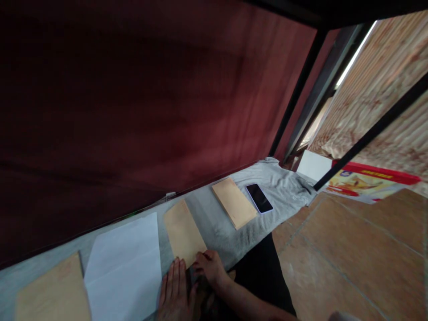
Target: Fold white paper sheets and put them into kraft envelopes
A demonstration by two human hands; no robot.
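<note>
A tan paper envelope [184, 227] lies on the cloth-covered surface in front of me. My left hand [176, 287] rests flat at its near left corner, fingers stretched out and pressing on the paper. At the near right corner, my right hand [211, 267] has its fingers curled and pinched on the envelope's edge. To the left lies a white sheet of paper [125, 263] with a faint crease across it. Further left sits another tan envelope or stack [53, 290], cut off by the frame. On the right is a stack of tan envelopes [234, 201].
A phone [259, 198] with a dark screen lies beside the right stack, on a grey cloth [284, 183]. A dark red panel [167, 111] rises behind the surface. Black metal bars [301, 89] frame the right end. A colourful box [368, 183] stands on the tiled floor [351, 254].
</note>
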